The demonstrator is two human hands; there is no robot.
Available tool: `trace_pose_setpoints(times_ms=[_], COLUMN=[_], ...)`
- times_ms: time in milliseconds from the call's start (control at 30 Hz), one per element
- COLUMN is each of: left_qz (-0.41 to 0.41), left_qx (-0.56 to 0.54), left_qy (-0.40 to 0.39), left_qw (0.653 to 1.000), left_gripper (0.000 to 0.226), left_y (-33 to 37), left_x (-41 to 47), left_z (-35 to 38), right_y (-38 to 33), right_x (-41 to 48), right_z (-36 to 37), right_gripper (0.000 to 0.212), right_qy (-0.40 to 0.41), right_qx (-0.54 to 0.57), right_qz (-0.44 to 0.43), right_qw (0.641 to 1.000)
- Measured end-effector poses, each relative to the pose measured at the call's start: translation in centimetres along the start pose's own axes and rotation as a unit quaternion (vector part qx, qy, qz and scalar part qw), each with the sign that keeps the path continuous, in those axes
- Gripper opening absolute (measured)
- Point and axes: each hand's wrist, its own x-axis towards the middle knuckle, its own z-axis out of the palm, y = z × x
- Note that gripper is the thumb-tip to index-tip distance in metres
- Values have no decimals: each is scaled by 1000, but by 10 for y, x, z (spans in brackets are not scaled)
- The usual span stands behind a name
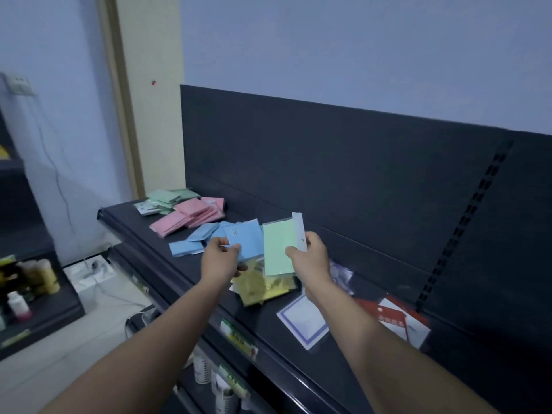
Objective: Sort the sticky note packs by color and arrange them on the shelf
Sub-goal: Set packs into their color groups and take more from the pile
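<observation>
My left hand (219,259) pinches a blue sticky note pack (246,239) above the dark shelf (268,324). Beside it, my right hand (309,258) grips a green pack (276,249) by its white header end. Under both hands lie several yellow packs (260,286). Further left on the shelf are loose blue packs (194,240), a heap of pink packs (191,215), and green packs (167,197) at the far left end.
A white card with a blue border (303,322) and red-and-white packets (397,319) lie on the shelf to the right. The dark back panel (343,162) rises behind. Lower shelves hold bottles (209,375). Another rack (30,282) stands at the left.
</observation>
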Motion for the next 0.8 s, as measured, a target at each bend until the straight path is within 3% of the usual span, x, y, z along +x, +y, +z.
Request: trace_pose_setpoints(times_ms=[200,367,500,800], left_qz=[-59,-97,-63,47], left_qx=[9,106,236,421], left_qy=[-10,-77,-148,-180], left_qw=[998,987,958,888], left_gripper=[18,36,50,29], left_y=[-4,-19,-24,-18], left_x=[63,120,146,197], left_z=[-47,-76,-93,-111], right_y=[-12,-14,-12,-10], right_x=[29,50,67,107], right_z=[73,128,161,211], right_gripper=[19,20,19,20], right_qy=[5,17,29,-22], right_qx=[-1,-3,-16,-30], right_qz=[-4,2,19,56], right_qw=[1000,1000,999,998])
